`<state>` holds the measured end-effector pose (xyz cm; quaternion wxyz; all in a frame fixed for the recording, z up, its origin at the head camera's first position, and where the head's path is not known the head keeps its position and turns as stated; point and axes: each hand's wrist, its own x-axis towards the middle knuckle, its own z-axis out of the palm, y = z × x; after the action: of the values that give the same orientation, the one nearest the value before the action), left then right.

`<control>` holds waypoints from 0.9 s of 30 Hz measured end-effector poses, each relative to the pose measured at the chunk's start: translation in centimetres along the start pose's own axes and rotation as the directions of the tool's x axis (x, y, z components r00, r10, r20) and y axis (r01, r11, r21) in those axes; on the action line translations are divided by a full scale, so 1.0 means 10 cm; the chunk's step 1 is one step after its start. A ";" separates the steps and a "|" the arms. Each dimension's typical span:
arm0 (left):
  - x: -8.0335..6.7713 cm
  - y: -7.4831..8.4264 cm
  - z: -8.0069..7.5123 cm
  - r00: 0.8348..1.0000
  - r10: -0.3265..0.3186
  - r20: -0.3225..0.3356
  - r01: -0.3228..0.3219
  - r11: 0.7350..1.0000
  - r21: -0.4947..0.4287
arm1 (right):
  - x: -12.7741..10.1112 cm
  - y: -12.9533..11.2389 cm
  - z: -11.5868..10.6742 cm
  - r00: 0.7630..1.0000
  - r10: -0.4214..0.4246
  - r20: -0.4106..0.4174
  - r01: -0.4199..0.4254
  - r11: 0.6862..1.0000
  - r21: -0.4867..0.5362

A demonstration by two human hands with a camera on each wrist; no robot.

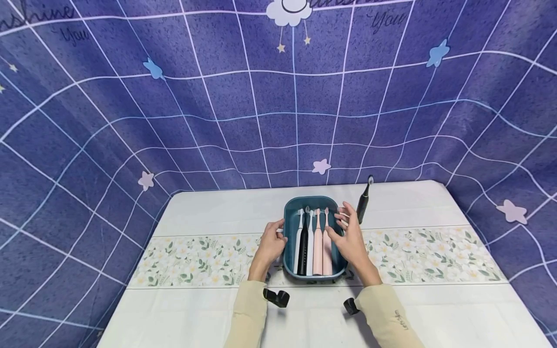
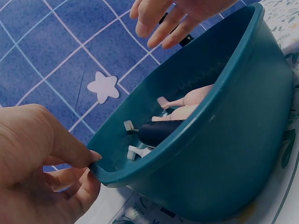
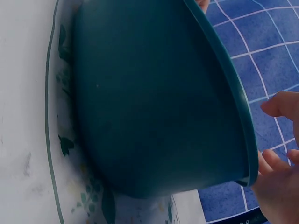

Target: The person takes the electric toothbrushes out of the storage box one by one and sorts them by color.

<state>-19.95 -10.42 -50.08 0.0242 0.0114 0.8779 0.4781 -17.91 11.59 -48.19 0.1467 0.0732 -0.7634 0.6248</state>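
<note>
A teal plastic bin [image 1: 315, 277] holds several electric toothbrushes side by side, heads toward the far end. From left to right they are white [image 1: 298, 246], black [image 1: 303, 253], white [image 1: 310, 253], pink [image 1: 318, 251] and pink [image 1: 327, 256]. My left hand [image 1: 271, 244] pinches the bin's left rim, thumb on top and fingers outside, as the left wrist view shows. At the opposite side, my right hand [image 1: 350, 237] is at the rim with fingers spread and thumb apart, over the rightmost pink toothbrush. In the right wrist view the bin's outer wall [image 3: 159, 102] hides its contents.
Another black electric toothbrush [image 1: 363, 205] stands upright just right of the bin, close to my right hand. The white table [image 1: 196, 319] has a floral band [image 1: 417, 256] across it. A purple-blue gridded curtain [image 1: 270, 130] hangs behind and along both sides.
</note>
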 end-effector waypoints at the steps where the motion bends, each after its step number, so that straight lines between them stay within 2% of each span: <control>1: 0.00 0.00 0.00 1.000 0.006 -0.001 -0.006 1.000 -0.001 | 0.00 0.05 0.01 1.000 0.013 0.011 -0.013 1.000 -0.012; 6: 0.00 0.01 -0.01 1.000 0.018 0.002 -0.018 1.000 -0.016 | 0.01 0.22 0.06 0.998 0.037 0.053 -0.035 0.999 -0.035; 13: -0.01 0.00 -0.01 1.000 0.019 0.004 -0.019 1.000 -0.016 | -0.04 -0.11 0.10 0.993 0.057 0.102 -0.060 0.998 0.030; 20: -0.01 0.00 -0.01 1.000 0.018 0.004 -0.018 1.000 -0.012 | 0.00 0.18 0.20 0.987 0.072 0.140 -0.072 0.997 -0.008; 27: -0.03 0.01 -0.02 1.000 0.012 0.020 -0.011 1.000 -0.012 | -0.01 0.22 0.30 0.967 0.148 0.206 -0.152 0.988 0.001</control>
<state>-19.70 -10.55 -49.86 0.0301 0.0210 0.8747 0.4833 -18.90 9.08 -50.80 0.0190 0.0806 -0.7726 0.6295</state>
